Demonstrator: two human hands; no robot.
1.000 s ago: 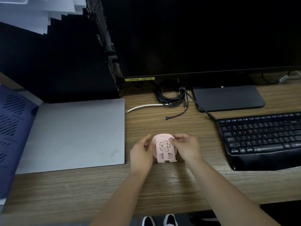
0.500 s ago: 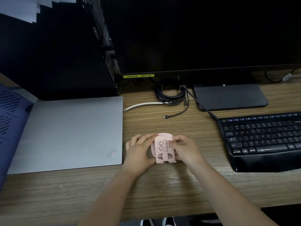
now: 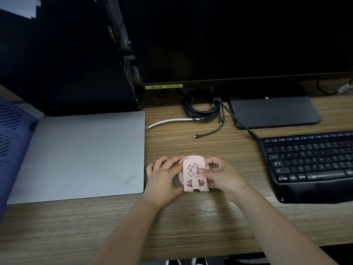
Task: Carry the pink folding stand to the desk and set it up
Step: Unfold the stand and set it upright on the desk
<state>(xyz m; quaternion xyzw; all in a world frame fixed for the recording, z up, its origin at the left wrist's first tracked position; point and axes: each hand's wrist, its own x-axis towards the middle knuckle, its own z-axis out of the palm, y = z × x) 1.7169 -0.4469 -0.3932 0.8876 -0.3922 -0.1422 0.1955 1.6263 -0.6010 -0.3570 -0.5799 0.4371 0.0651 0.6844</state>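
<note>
Wood-grain desk [image 3: 191, 222] carries a closed silver laptop [image 3: 82, 155] at left and a black keyboard [image 3: 309, 161] at right. The small pink plastic folding stand [image 3: 193, 175] sits in the gap between them, likely for working room. Left hand [image 3: 166, 178] cups its left edge to brace it. Right hand [image 3: 221, 175] pinches the front plate, thumb on the cutout, seemingly to hinge it open.

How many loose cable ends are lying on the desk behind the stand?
3: a white cable end beside the laptop, two black plugs near the coiled bundle. More may hide there.
</note>
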